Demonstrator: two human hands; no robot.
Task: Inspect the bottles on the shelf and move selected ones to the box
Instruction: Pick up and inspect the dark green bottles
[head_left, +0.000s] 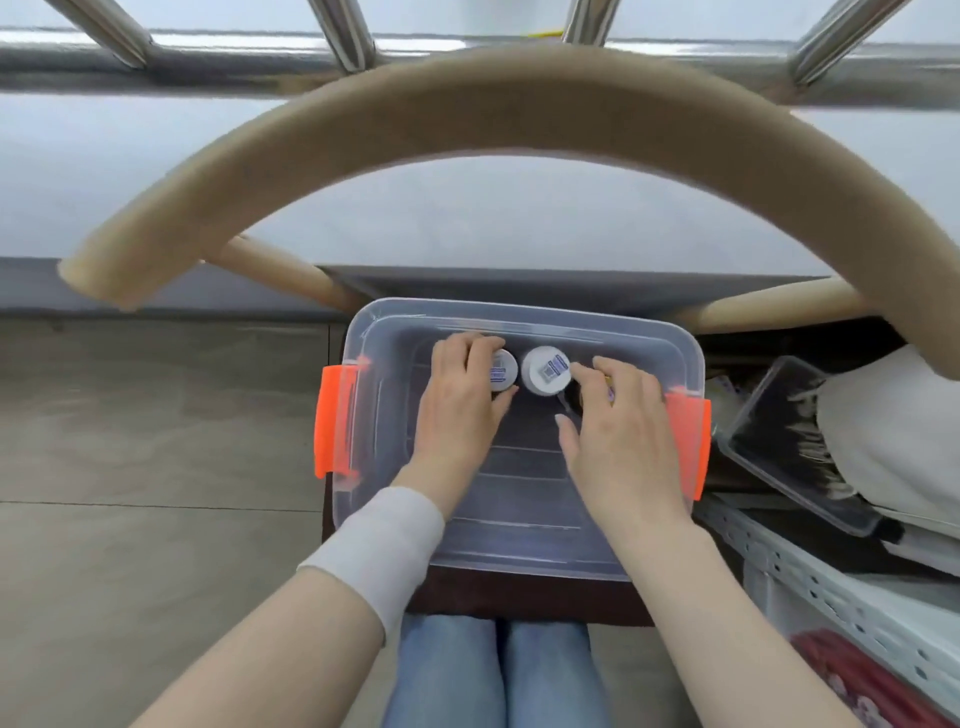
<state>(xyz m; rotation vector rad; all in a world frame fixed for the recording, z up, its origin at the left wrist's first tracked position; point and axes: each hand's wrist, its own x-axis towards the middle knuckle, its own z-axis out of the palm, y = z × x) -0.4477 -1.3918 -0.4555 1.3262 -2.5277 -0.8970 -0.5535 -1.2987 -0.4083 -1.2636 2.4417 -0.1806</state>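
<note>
My left grip (460, 410) grasps the left bottle (503, 370) near the far edge of the box (374, 332). My right grip (618, 431) touches the right bottle (545, 370); whether it grasps, I cannot tell. Seat each bottle upright before letting go. Count: two bottles, one box, two orange latches (330, 421).

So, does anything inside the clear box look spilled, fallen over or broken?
Nothing stands out. The left bottle and right bottle stand upright side by side near the far wall of the clear box. No spill shows. The left hand grips the left one; the right hand is beside the other.
</note>
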